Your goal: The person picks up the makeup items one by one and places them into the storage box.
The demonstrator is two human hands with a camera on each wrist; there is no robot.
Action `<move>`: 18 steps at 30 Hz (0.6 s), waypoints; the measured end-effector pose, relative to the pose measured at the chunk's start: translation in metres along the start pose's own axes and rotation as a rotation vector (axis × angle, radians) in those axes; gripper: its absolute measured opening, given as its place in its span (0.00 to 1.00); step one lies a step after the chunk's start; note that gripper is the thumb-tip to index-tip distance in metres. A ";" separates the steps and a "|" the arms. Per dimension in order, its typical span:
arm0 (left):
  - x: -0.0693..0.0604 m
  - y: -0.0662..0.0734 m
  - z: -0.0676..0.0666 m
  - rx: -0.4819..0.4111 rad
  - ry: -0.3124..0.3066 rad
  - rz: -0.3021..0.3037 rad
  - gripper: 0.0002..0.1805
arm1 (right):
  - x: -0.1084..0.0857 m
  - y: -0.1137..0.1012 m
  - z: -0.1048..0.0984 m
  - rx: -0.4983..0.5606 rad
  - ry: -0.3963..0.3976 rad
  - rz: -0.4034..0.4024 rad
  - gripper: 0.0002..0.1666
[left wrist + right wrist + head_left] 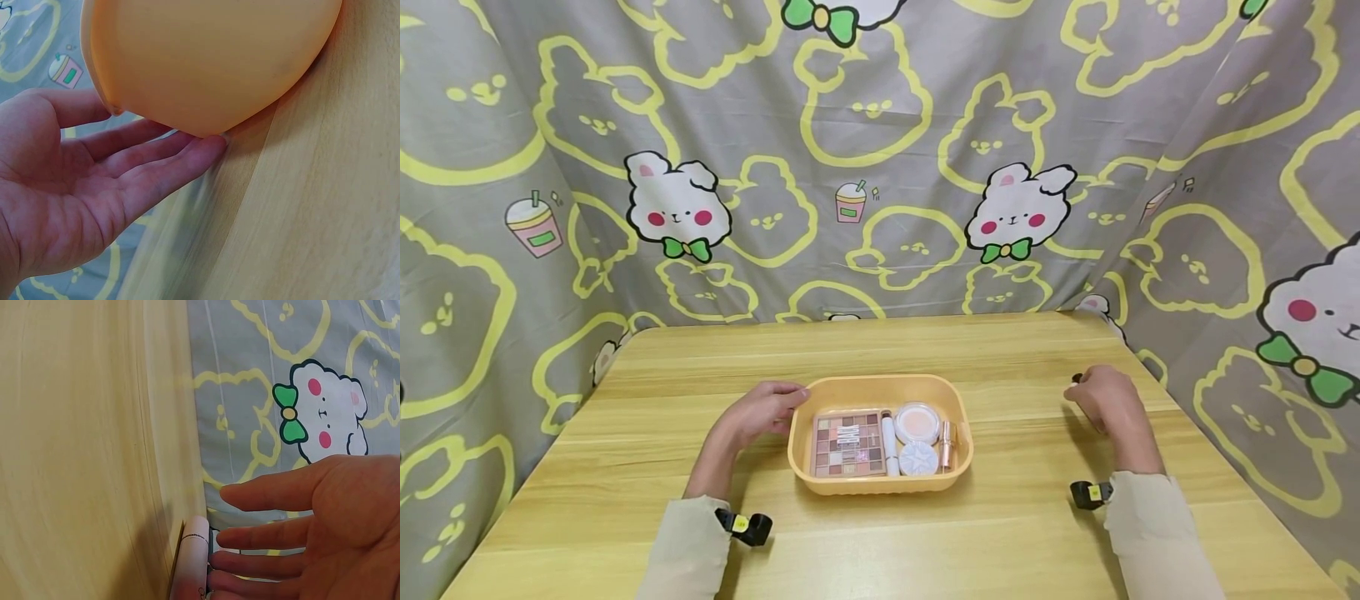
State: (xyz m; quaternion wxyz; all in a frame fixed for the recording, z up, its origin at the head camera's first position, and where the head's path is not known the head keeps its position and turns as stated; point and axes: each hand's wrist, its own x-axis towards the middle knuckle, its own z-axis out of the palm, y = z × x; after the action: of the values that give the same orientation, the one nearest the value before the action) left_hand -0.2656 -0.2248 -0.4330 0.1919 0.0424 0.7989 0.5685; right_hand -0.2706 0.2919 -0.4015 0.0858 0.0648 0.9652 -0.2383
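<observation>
- Orange plastic tray (880, 484): stands on the bench (1000, 533), near the middle.
- Left hand (762, 411): my fingers grasp the tray's left end, thumb at the rim, others against the outer wall.
- Contents, left to right: palette (848, 446), white stick (891, 446), clear-rimmed compact (917, 422) behind white compact (919, 457), rose-gold stick (947, 446).
- Right hand (1108, 398): my fingers are extended, unclenched, just beside a pink-and-white tube (191, 557); I cannot determine contact.

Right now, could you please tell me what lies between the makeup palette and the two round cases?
In the head view, a slim white tube lies between the palette and the two round cases, inside the yellow tray.
</observation>
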 end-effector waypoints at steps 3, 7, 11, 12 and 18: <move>0.000 0.000 0.000 -0.003 0.006 -0.005 0.30 | 0.001 0.001 0.000 0.002 -0.014 0.001 0.16; -0.001 0.000 0.000 -0.003 0.000 -0.002 0.29 | 0.001 0.001 0.002 0.014 -0.029 0.012 0.18; 0.000 0.000 0.000 -0.014 -0.005 0.002 0.28 | 0.002 0.001 0.005 0.003 -0.033 0.012 0.25; 0.000 0.000 0.000 -0.014 -0.009 0.006 0.29 | 0.002 0.001 0.006 -0.001 -0.033 0.011 0.26; 0.000 0.001 0.001 -0.021 -0.010 0.005 0.29 | 0.006 0.002 0.008 -0.040 -0.039 0.021 0.25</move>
State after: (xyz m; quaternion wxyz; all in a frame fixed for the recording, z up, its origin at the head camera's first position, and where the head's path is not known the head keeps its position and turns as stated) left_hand -0.2654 -0.2238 -0.4325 0.1950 0.0452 0.7917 0.5772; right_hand -0.2751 0.2910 -0.4103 0.1086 0.0685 0.9672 -0.2190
